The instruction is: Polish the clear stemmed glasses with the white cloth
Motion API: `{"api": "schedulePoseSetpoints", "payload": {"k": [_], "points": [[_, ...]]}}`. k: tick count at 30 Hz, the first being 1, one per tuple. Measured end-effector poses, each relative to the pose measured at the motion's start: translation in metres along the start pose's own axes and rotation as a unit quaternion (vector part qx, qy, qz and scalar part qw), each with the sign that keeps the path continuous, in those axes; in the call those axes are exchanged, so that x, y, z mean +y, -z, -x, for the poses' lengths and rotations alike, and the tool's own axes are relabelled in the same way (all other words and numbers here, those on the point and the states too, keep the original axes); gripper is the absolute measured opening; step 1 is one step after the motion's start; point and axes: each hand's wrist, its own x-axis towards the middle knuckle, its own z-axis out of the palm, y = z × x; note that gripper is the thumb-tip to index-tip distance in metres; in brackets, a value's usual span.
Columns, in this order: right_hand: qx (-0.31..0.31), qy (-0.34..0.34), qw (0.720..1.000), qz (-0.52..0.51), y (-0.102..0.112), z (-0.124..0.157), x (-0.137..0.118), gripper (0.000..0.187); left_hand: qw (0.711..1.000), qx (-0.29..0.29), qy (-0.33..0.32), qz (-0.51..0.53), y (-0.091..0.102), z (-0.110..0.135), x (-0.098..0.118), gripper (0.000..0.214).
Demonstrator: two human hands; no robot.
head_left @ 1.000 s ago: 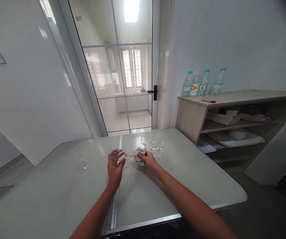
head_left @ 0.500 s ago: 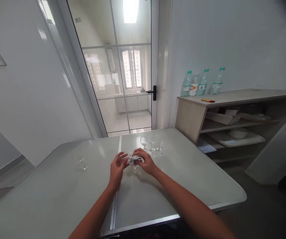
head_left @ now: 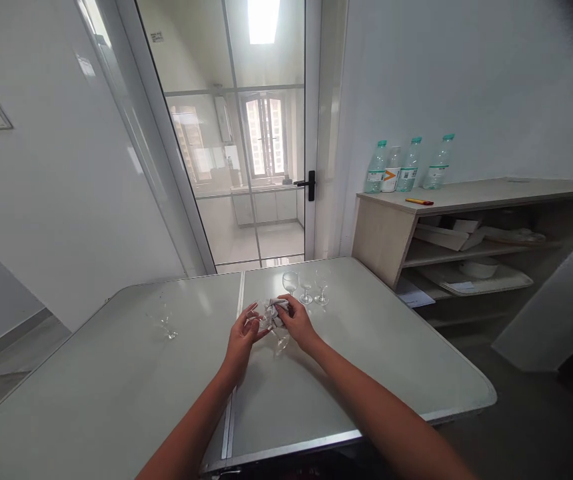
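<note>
Over the middle of the grey table [head_left: 116, 387], my left hand [head_left: 243, 335] and my right hand [head_left: 297, 322] meet around a small stemmed glass [head_left: 279, 342] and a grey cloth [head_left: 271, 311]. The glass is tipped, its foot pointing down towards me. My left hand's fingers curl round its bowl. My right hand presses the crumpled cloth against the bowl. Three more stemmed glasses [head_left: 306, 287] stand upright just beyond my right hand. A single glass [head_left: 165, 320] stands apart to the left.
A glass door [head_left: 246, 147] with a black handle stands behind the table. On the right, a wooden shelf unit [head_left: 466, 227] carries several water bottles [head_left: 409, 165] and a red-yellow pen [head_left: 419, 201]; papers lie on its lower shelves.
The glass has turned from lying sideways between my hands to foot-down. My right hand has brought the cloth from the foot end up onto the bowl.
</note>
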Motion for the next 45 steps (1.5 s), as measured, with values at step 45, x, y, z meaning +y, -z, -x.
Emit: {"api": "schedulePoseSetpoints", "payload": {"k": [45], "points": [[-0.073,0.101,0.893,0.432,0.025,-0.005,-0.015,0.026,0.982,0.091,-0.162,-0.02,0.003,0.003,0.019,0.049]]}}
